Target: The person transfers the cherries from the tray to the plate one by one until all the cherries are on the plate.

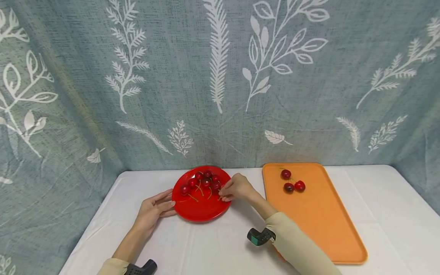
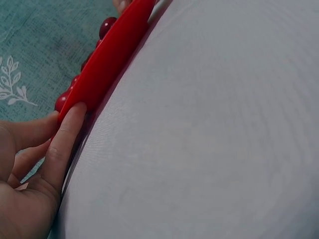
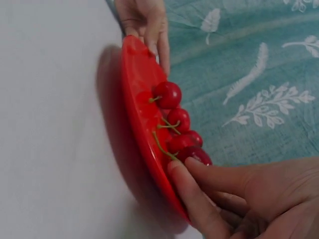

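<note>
My left hand (image 1: 151, 212) holds the left rim of a round red plate (image 1: 201, 209), its thumb at the edge and the other fingers spread along it. Several dark red cherries with green stems, one of them a cherry (image 1: 184, 189) at the left, lie across the plate's back half. At the plate's right side my right hand (image 1: 239, 186) pinches a cherry (image 1: 216, 186) by its stem with thumb and index finger. Those fingertips, close over the plate, partly hide the stem. In the left wrist view the plate (image 2: 107, 62) appears edge-on, with a finger against its underside.
To the right lies an orange rectangular tray (image 1: 309, 217), with three cherries (image 1: 289, 187) near its far end. My right forearm crosses the tray's near left edge. A white cloth (image 1: 206, 248) covers the table, and a blue-green leaf-print curtain (image 1: 192, 95) hangs behind.
</note>
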Motion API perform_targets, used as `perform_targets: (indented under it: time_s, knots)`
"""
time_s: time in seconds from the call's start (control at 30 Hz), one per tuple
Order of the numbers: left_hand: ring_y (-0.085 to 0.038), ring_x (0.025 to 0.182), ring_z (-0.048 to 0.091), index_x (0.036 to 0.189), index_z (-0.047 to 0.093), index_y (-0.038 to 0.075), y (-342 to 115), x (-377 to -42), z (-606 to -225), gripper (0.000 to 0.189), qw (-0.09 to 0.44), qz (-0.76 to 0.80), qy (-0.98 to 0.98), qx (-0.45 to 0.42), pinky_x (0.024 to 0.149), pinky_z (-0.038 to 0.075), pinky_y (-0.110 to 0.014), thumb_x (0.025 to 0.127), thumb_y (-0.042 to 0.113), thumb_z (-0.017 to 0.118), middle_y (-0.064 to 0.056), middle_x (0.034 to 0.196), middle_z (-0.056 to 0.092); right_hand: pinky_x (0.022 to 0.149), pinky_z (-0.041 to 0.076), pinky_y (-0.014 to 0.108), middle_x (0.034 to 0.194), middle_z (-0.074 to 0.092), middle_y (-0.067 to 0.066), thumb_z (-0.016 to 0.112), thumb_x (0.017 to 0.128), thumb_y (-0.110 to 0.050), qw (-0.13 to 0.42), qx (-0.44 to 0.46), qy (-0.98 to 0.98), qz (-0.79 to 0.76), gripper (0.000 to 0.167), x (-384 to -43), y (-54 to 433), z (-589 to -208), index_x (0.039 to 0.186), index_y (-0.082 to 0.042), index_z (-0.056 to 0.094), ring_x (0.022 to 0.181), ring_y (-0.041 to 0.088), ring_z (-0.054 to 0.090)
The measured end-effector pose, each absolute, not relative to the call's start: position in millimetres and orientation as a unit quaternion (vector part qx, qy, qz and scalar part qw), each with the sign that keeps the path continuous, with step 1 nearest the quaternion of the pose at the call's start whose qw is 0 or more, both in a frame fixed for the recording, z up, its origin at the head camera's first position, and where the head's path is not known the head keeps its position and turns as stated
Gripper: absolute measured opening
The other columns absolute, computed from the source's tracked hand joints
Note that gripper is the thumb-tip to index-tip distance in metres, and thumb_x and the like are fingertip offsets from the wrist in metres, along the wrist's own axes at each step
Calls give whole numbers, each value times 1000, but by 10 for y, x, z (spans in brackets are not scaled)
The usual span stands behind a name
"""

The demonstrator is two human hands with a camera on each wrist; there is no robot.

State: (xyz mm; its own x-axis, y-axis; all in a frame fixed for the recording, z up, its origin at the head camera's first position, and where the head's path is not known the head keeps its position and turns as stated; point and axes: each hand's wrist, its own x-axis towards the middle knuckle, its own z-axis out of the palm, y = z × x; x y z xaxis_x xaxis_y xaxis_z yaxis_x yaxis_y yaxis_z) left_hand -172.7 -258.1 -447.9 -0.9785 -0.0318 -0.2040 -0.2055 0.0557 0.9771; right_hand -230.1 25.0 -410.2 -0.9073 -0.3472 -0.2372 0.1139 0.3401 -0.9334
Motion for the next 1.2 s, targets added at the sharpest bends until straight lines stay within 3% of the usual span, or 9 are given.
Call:
perform_targets:
  time_s: [0.4,0.87,1.2]
  knots:
    - [-21,91,72,144,42,-5,-2570,-1730,-4491,52,62,683,724,-78,80,59,-33,95,-1,57,-29,136,49,58,60,27,74,71,19,70,85,6,183,-39,814,-551,8,-2318,207,-4072,86,14,72,57,19,69]
    - [-20,91,72,145,41,-6,-2581,-1715,-4480,52,61,683,724,-84,80,59,-33,95,-1,56,-29,138,48,63,61,27,74,72,9,72,86,-1,143,-155,837,-505,9,-2373,604,-3980,89,6,75,65,16,71]
    - [-21,92,72,145,41,-5,-2593,-1722,-4488,52,62,681,725,-83,80,59,-32,96,1,57,-29,139,48,73,61,38,90,72,21,67,90,-1,118,-113,834,-527,19,-2496,1167,-3981,102,14,70,79,28,72]
